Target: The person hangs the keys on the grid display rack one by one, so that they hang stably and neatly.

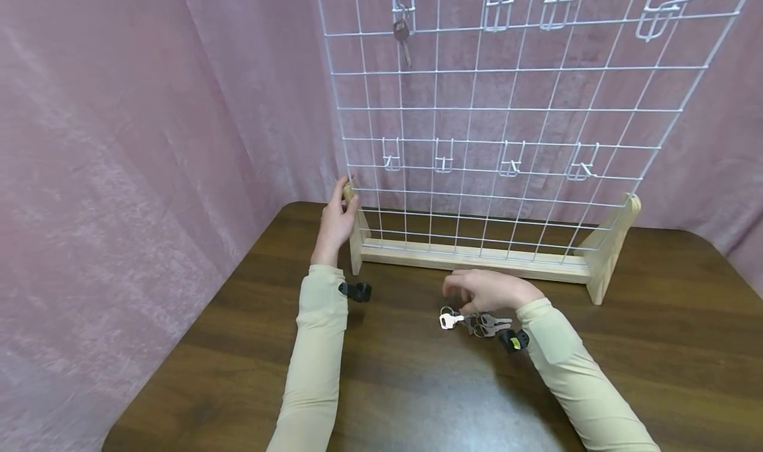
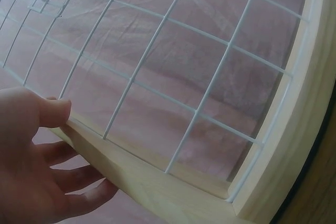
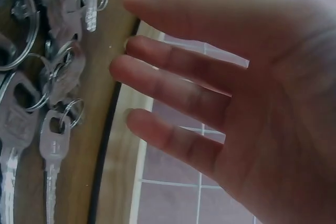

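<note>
My left hand (image 1: 338,221) grips the left wooden upright (image 1: 356,240) of a white wire grid rack (image 1: 453,109). In the left wrist view the thumb lies on one side of the wood and the fingers on the other. Above a small pile of keys (image 1: 490,324) on the table hovers my right hand (image 1: 491,289), holding nothing. Its fingers are apart and slightly bent in the right wrist view, just beside several silver keys (image 3: 54,142) with metal rings. One key (image 1: 402,30) hangs from the upper-left hook of the grid.
White hooks (image 1: 510,167) sit on the grid in an upper and a lower row. A wooden base bar (image 1: 465,256) and a right upright (image 1: 614,246) support the rack. The brown table (image 1: 250,346) has pink curtains (image 1: 119,140) behind and to its left.
</note>
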Tool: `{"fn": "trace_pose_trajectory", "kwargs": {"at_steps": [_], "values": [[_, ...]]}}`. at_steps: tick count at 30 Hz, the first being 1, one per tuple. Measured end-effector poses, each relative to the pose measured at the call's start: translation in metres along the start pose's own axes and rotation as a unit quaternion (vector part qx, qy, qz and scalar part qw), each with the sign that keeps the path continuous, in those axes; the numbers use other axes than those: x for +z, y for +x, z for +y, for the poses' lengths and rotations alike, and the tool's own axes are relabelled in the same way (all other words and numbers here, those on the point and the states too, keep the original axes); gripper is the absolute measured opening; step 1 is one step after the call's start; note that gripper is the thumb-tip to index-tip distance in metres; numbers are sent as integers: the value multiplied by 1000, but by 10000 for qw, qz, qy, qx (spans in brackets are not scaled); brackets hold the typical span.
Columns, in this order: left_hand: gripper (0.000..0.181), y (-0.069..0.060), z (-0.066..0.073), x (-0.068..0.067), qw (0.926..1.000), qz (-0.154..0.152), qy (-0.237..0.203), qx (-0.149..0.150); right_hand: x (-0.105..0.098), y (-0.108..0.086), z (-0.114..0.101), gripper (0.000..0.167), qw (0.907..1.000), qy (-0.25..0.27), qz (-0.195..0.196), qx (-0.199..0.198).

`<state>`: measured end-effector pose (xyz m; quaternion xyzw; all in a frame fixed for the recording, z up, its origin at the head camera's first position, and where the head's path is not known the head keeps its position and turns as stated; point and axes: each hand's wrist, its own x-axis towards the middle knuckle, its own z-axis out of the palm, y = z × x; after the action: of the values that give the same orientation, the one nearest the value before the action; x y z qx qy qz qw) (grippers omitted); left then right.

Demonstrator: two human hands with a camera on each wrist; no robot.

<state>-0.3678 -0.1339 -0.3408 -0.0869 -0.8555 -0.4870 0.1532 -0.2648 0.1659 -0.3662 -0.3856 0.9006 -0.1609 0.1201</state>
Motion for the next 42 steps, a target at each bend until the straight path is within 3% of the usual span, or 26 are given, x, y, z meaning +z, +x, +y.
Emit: {"fn": "trace_pose_trajectory", "kwargs": {"at_steps": [7,12,20,29,36,42], "values": [[49,3,0,0,10000,27,-12,46,7,7,0,21,9995,-243,114,-176],[49,2,0,0,10000,-3,46,12,20,16,-13,25,9982,-543,39,-233],[51,2,3,0,10000,-1,32,-16,29,21,-17,26,9968,-797,75,36],[49,2,2,2,9999,-15,112,-53,30,21,-12,22,9953,-900,142,-326],[50,3,2,1,9999,25,95,-30,23,17,-16,28,9911,-1288,272,-186],[51,2,3,0,9999,-70,80,-81,17,12,-15,24,9924,-1180,325,-92]]}}
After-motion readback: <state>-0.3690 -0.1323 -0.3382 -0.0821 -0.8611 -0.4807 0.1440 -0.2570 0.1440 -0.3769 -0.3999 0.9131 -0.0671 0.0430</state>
